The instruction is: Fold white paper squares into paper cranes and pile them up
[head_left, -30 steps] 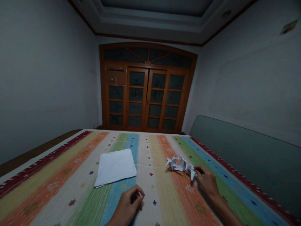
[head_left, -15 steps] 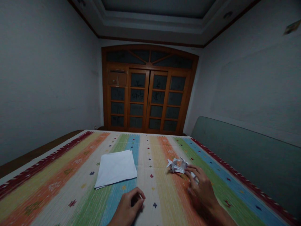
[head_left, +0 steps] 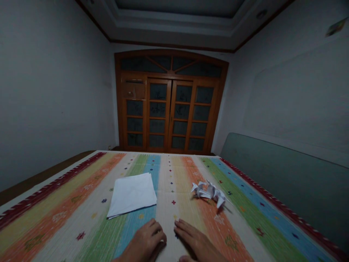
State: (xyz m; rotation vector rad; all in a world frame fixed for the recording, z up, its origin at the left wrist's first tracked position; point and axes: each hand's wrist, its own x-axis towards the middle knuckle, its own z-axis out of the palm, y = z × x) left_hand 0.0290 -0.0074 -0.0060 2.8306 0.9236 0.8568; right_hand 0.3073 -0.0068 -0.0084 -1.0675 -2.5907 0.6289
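Note:
My left hand [head_left: 147,238] rests low on the striped tablecloth with its fingers curled in and the thumb near them; nothing shows in it. Beside it, my right hand [head_left: 195,240] lies with fingers stretched forward on the cloth, holding nothing. A gap separates the two hands. Ahead of my left hand sits a stack of white square paper sheets [head_left: 132,193], slightly askew. Beyond my right hand and further right lies a small cluster of folded white paper figures [head_left: 209,193] with pointed ends, touching or overlapping one another.
A tablecloth [head_left: 81,203] with coloured stripes and small motifs covers the table. To the right stands a grey-green panel [head_left: 272,171] along the wall. Wooden doors with glass panes [head_left: 169,116] close off the far end of the room.
My right hand has let go of the folded paper at the cluster and come back left and toward me, beside my left hand. My left hand has moved little. The paper stack lies as before.

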